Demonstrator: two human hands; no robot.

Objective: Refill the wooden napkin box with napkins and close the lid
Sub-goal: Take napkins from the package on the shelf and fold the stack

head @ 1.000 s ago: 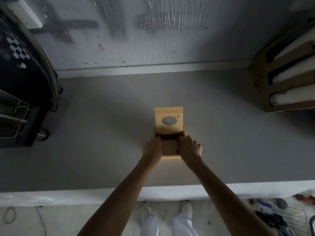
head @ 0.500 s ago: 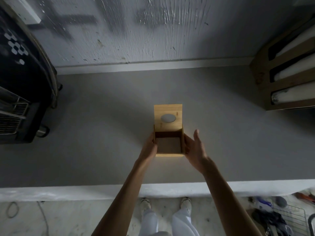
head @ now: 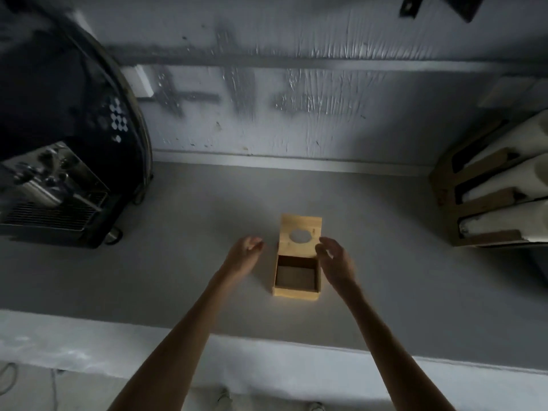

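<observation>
A small wooden napkin box [head: 296,293] stands on the grey counter [head: 385,262] in the middle of the view. Its hinged lid [head: 300,226], with an oval hole, stands up at the back, and the inside looks bare. My left hand [head: 244,255] hovers a little to the left of the box, fingers loosely curled, holding nothing. My right hand [head: 335,259] is beside the box's right wall near the lid, fingers spread, not gripping. No napkins are in either hand.
A black coffee machine [head: 59,161] with a metal drip grate fills the left side. A wooden rack [head: 486,200] holding white rolls or stacks stands at the right. The wall runs behind; the counter's white front edge [head: 267,351] is near me.
Both hands have let go of the box and moved up and apart; a second ago they were on its front rim. The camera has tilted up, showing more wall.
</observation>
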